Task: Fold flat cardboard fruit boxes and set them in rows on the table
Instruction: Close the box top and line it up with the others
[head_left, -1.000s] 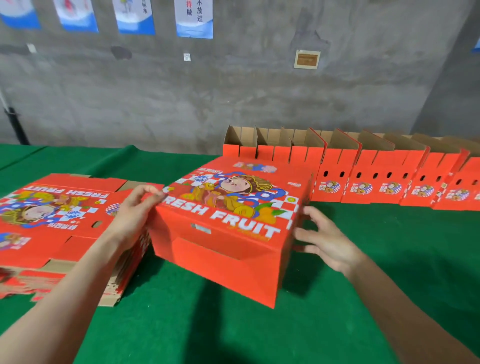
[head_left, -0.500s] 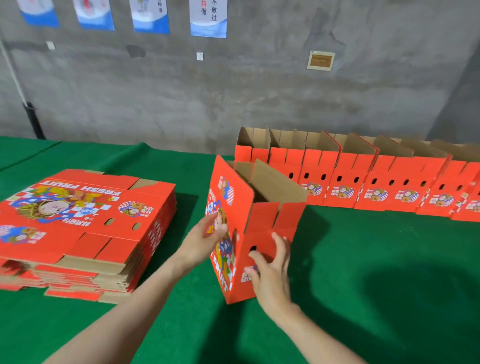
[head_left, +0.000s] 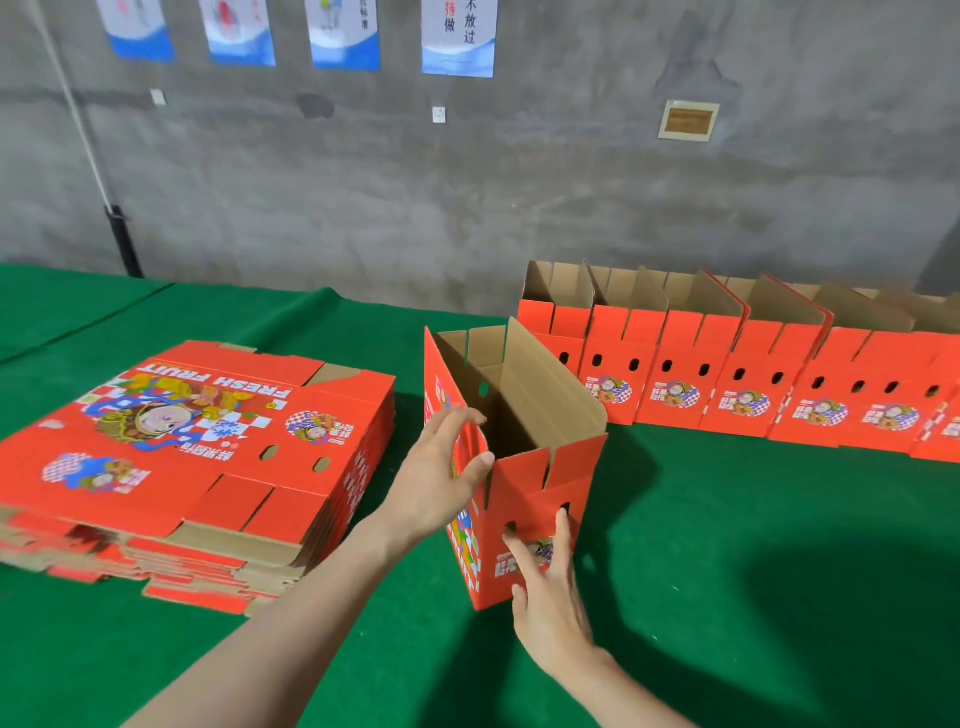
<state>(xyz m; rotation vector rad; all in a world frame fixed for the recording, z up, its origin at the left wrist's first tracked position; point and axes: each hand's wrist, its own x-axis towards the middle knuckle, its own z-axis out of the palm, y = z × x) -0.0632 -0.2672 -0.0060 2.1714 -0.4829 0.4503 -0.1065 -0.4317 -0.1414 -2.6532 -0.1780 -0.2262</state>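
Note:
A red folded fruit box stands upright on the green table, open at the top with its brown inside showing. My left hand lies against the box's left printed side near the top edge, fingers spread and nearly straight. My right hand presses straight fingers on the near end panel, just below its two holes. A stack of flat red boxes lies to the left. A row of several folded boxes stands along the back right.
A grey concrete wall with posters runs behind the table. Bare green cloth stretches to the right of the held box and in front of the row. A dark shadow falls on the cloth at the lower right.
The box went from lying tilted with its printed face up to standing upright with the open top up. Both hands shifted onto its sides, and it has moved slightly towards the back row.

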